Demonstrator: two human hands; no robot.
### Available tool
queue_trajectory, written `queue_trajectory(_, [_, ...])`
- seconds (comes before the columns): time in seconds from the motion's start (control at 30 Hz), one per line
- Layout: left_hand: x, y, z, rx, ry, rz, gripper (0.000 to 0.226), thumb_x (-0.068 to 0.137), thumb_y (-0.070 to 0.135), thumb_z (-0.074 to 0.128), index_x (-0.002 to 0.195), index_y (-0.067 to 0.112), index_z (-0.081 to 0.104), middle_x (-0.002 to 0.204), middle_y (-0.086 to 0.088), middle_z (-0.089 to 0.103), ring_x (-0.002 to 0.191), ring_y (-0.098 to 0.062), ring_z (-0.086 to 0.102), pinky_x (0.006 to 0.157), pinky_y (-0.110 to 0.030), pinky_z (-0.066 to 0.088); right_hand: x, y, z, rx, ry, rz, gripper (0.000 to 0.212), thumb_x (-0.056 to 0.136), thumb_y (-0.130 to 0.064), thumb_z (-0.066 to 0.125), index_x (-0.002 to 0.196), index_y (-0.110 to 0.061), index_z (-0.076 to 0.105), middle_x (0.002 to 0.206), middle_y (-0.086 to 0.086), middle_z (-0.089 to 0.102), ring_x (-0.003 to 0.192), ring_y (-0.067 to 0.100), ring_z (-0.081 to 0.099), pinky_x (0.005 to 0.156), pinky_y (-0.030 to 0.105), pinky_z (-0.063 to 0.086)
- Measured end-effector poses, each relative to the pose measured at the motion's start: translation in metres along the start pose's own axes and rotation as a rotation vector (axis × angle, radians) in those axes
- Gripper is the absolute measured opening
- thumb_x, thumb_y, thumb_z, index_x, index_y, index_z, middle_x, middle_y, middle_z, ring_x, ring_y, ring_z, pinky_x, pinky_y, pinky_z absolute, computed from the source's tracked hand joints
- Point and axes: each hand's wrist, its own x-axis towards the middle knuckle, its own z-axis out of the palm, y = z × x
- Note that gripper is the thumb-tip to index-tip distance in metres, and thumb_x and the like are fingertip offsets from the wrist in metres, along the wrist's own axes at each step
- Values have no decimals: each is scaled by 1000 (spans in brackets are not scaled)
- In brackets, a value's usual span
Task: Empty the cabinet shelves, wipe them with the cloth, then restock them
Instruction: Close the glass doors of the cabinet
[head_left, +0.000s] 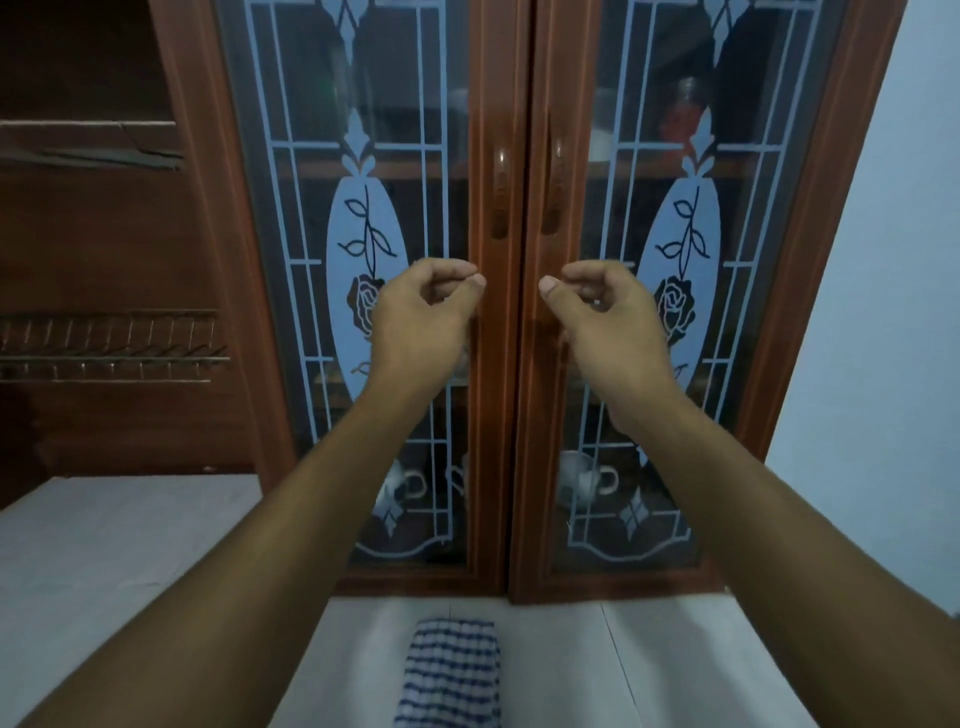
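Observation:
A wooden cabinet with two closed glass doors, the left door (483, 415) and the right door (535, 415), fills the view. Each door has a handle, left (500, 192) and right (555, 187), near the middle seam. My left hand (421, 317) and my right hand (613, 317) hover just below the handles, fingers loosely curled, holding nothing. Behind the etched glass I make out white cups (584, 475) on the bottom shelf and jars (680, 119) higher up. A blue-and-white checked cloth (451, 670) lies on the white counter (675, 665) below the doors.
An open compartment on the left holds a metal dish rack (109, 345) and a shelf (88, 124) above it. A pale wall (893, 312) stands to the right of the cabinet. The counter also stretches to the left (104, 545).

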Motion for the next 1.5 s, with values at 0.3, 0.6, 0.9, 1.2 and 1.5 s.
queue_trajectory(0.3, [-95,-77,-33,102,-86,-272,7,94,22,63,95,19,69,86,-2,70,78,-17,67,72,-30,58,-107,96,4,16,-52,459,22,93,-30,64,111,-17,61,100,2,65,88,13,64,78,28,56])
queue_trajectory(0.6, [-185,-175,-70,347,-132,-640,8,90,15,66,88,22,71,92,6,70,91,-18,66,80,-32,52,-207,189,17,-261,-293,910,40,86,-36,69,118,-16,56,107,1,63,97,18,62,91,43,54])
queue_trajectory(0.9, [-209,-202,-68,719,-477,-940,49,98,26,51,142,5,44,142,-13,50,123,-28,52,94,-26,40,-216,198,33,-346,-483,1038,20,87,-27,67,82,-8,63,78,2,65,68,11,61,55,22,50])
queue_trajectory(1.2, [-199,-212,-66,647,-501,-983,17,93,16,54,98,2,64,91,-12,64,86,-26,62,61,-21,43,-209,189,42,-190,-459,1184,13,87,-20,66,90,-8,65,85,10,65,65,16,57,54,23,42])
queue_trajectory(1.5, [-194,-191,-72,411,-481,-1006,16,95,14,54,80,14,60,100,-18,70,94,-31,67,85,-39,53,-212,189,39,-88,-477,1196,14,90,-22,65,100,-12,67,85,4,69,66,13,61,55,21,49])
